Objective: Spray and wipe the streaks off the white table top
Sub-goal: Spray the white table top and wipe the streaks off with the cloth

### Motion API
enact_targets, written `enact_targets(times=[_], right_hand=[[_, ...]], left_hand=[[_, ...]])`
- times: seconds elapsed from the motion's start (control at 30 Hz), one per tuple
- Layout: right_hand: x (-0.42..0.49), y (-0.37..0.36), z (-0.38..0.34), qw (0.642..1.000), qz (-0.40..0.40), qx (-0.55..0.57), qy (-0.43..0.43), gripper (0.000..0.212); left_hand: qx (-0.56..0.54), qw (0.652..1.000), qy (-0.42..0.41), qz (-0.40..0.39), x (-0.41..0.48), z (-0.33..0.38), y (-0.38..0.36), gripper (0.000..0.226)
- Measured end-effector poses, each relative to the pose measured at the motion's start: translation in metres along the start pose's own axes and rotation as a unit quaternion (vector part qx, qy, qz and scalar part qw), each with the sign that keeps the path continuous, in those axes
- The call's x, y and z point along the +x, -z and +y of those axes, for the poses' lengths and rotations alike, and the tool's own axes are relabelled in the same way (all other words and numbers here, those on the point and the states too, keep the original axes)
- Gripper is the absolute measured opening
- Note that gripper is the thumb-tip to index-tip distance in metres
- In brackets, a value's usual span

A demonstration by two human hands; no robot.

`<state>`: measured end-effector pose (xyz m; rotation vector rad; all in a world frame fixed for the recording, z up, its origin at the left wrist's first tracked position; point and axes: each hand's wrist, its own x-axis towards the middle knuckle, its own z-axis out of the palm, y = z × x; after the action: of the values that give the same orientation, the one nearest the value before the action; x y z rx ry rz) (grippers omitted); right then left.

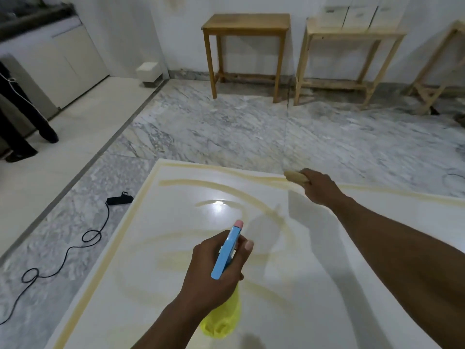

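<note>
Head view: left grip (214, 270) curled round yellow plastic spray bottle with blue trigger head (227, 248), body half hidden behind the wrist, above glossy white worktop (314, 311). Right grip (319, 187) closed on tan wad (295, 176), cloth or sponge unclear, mostly buried in the fist, at the far edge among yellowish streaks (176, 183). Worktop cut off below and right.

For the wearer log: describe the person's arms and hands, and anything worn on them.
Left forearm and right forearm are bare throughout the frame: no sleeves, no gloves. The left hand and right hand show no rings, and neither wrist shows a watch or band. The left hand's visible nail is short and plain.
</note>
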<state>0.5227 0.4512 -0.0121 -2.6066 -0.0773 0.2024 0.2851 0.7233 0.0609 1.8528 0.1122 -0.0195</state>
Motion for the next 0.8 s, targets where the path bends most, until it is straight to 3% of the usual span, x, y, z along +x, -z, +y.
enact_targets(times=[0.1,0.17,0.27,0.43,0.53,0.8], right_hand=[[0.031,-0.036,0.014,0.996,-0.075,-0.027,0.037,0.046],[0.042,-0.062,0.03,0.981,-0.136,-0.123,0.056,0.045],[0.046,-0.095,0.061,0.95,-0.141,-0.253,0.117,0.059],[0.026,-0.13,0.077,0.97,-0.071,-0.189,0.137,0.068],[0.021,-0.133,0.072,0.981,-0.06,-0.136,0.124,0.069],[-0.055,-0.16,0.061,0.978,-0.049,-0.136,0.149,0.063]], left_hand=[[0.008,1.0,0.025,-0.004,0.019,-0.005,-0.01,0.027],[0.008,0.999,0.033,-0.004,0.027,-0.009,-0.014,0.029],[0.004,0.999,0.035,0.0,0.037,-0.016,-0.018,0.028],[0.002,0.999,0.054,-0.002,0.039,-0.031,-0.024,0.028],[-0.002,0.998,0.062,-0.005,0.034,-0.04,-0.026,0.027],[0.02,0.998,0.064,0.002,0.005,-0.056,-0.019,0.028]])
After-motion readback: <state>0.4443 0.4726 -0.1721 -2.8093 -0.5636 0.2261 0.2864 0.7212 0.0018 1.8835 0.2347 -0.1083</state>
